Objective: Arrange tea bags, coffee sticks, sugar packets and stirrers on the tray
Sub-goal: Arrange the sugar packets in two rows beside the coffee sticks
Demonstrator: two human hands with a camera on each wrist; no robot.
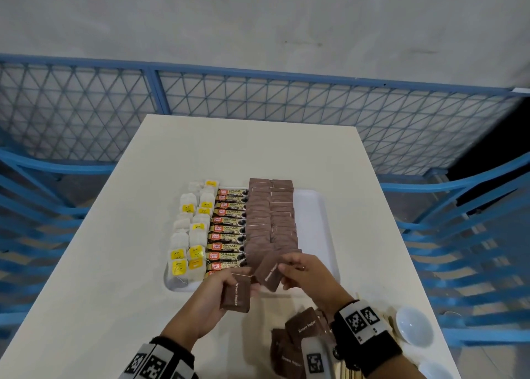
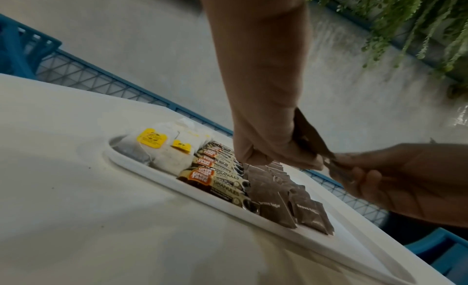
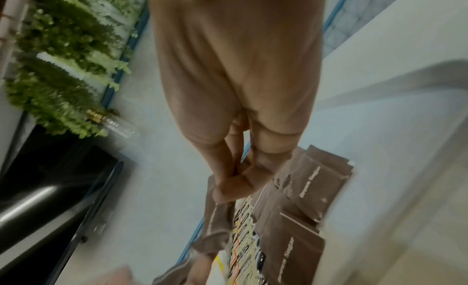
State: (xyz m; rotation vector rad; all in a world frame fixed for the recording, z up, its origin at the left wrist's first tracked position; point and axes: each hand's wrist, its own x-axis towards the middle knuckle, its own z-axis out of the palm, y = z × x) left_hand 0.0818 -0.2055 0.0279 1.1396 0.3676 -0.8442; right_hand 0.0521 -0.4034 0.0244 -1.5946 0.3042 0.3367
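Now you're mid-sugar: your left hand (image 1: 226,285) fingers grip a brown paper sugar packet (image 1: 237,292), your right hand (image 1: 305,274) pinches another (image 1: 269,271); lay it low-centre on the white plastic tray (image 1: 315,206).

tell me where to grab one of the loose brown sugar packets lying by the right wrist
Pinch a short edge of the top loose sugar packet, coming from above. It is flat and thin and overlaps the others in the pile, so only a raised edge gives fingers purchase. The left hand and right hand already pinch packets this way, by an edge over the tray.
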